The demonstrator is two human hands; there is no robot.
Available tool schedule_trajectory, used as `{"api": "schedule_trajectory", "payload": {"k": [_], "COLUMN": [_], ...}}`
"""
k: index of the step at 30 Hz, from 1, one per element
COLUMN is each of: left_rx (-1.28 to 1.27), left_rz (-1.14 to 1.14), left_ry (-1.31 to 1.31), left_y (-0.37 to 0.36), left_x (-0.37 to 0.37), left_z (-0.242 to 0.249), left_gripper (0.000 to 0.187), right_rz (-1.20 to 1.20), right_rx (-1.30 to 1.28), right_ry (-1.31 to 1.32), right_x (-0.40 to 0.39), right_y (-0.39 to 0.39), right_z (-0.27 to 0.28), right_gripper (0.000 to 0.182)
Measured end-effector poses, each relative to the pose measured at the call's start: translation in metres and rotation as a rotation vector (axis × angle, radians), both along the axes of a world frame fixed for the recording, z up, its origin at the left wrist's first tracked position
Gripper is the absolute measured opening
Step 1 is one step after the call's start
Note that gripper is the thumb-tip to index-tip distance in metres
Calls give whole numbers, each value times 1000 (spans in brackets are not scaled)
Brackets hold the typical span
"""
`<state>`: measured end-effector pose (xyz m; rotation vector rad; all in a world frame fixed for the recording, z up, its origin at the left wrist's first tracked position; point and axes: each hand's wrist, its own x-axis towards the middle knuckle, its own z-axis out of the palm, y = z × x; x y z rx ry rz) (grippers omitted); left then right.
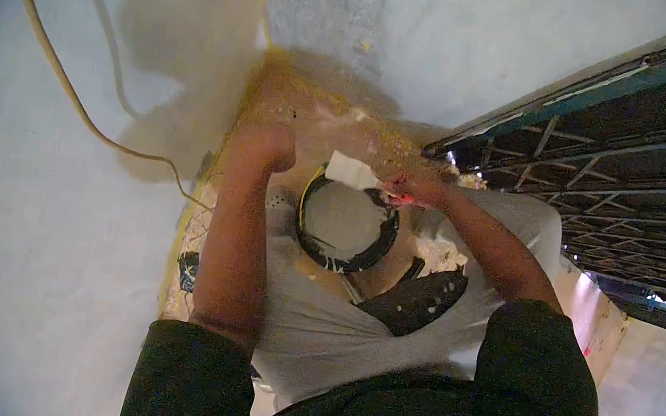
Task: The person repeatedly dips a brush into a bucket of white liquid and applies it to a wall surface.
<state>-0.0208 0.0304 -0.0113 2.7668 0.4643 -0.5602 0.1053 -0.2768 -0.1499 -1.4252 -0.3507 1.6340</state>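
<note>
- Landmark: black-rimmed bucket [386, 238], between the person's legs, pale grey paste [346, 220] within.
- Right hand [405, 192] at the bucket's far right edge, fingers wrapped about the handle of a broad pale-bladed scraper [350, 172].
- Scraper lies leftward from those fingers; blade over the bucket's far rim. Long axis runs crosswise to the bucket, near level, blade end a little farther off than the handle end.
- Right hand is the nearer, being on the tool; left hand [267, 145] is beyond the bucket's left side, apart from the blade.
- Left fingers: mostly hidden by the hand and forearm; cannot tell whether curled or spread.
- Dim, small view: blade seems above the paste, though light contact cannot be ruled out.
</note>
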Motion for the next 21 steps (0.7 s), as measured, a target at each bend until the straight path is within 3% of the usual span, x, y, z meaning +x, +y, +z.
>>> {"api": "schedule_trajectory", "payload": {"k": [2,3,5,7,9,10,12,13,14,15,16,18,19,20,21], "left_rx": [91,101,-214,-419,-659,-647,-781,-772,-827,-878,-870,-1137,-1127,-906,-681], "left_rz": [-187,-181,-123,-149,-240,-237,-136,-134,38,207,203,489,489,458,423], "left_ry": [96,80,354,353,311,302,-48,-46,-132,-222,-225,-393,-395,-541,-677], "left_y": [7,6,1,-15,-32,-42,-59,-68,-76,-83,-90,-98,-98,-98,-97], "left_x": [5,10,19,23,30,33,41,41,43,44,46,49,55,63,70], "left_z": [-7,-3,5,3,11,8,-4,3,10,18,25,33,22,1,-10], "left_gripper": [23,23,21,28,35,35,35,35,35,35,35,32,32,31,30], "right_rz": [44,-54,-138,-248,-321,-403,-402,-411,-413,-320,-225,-322,-417,-418,-477], "right_rx": [48,106,178,407,402,386,483,561,570,456,336,388,429,438,512], "right_ry": [-86,34,140,197,157,130,46,-26,-23,-237,-448,-401,-344,-340,-506], "right_x": [14,17,23,18,13,10,4,1,2,4,8,8,9,8,8], "right_y": [2,5,13,27,40,47,65,71,74,77,80,88,93,99,105], "right_z": [20,29,44,75,104,114,127,133,141,150,155,146,136,123,107], "right_gripper": [30,34,38,42,47,51,55,58,58,58,59,61,64,64,68]}}
